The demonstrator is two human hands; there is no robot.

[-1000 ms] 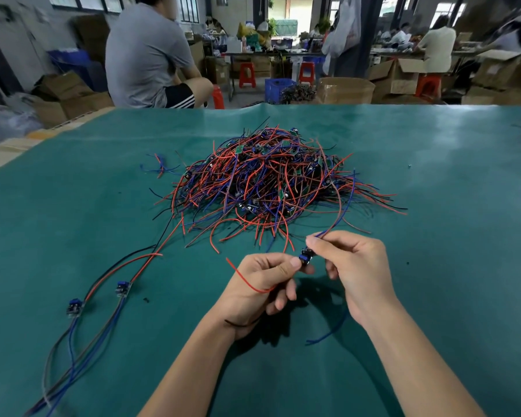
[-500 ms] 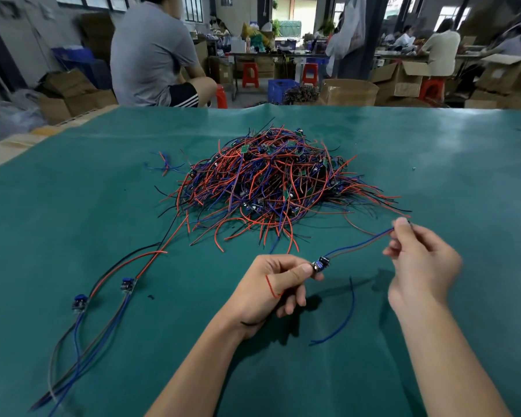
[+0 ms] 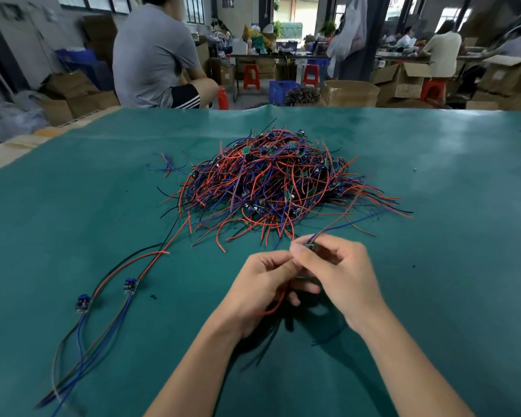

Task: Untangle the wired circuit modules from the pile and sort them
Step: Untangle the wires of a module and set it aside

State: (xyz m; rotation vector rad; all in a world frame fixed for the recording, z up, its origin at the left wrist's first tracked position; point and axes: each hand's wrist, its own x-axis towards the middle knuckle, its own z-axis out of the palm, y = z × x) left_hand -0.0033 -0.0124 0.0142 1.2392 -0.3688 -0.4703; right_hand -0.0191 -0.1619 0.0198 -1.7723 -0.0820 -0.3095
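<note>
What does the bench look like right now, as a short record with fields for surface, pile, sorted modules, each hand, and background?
surface: green mat
pile: tangled red, blue and black wired modules, mid-mat, beyond the hands
sorted modules: two laid side by side at left, wires trailing toward the near edge
left hand: curled round a red wire
right hand: pinching a small module, its blue wire running off to the right
background: seated person in a grey shirt, cardboard boxes, red stools

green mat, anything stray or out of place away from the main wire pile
A small loose tuft of red and blue wires lies alone on the green mat, left of the wire pile. Two tiny dark specks also sit apart. Nothing looks damaged.
</note>
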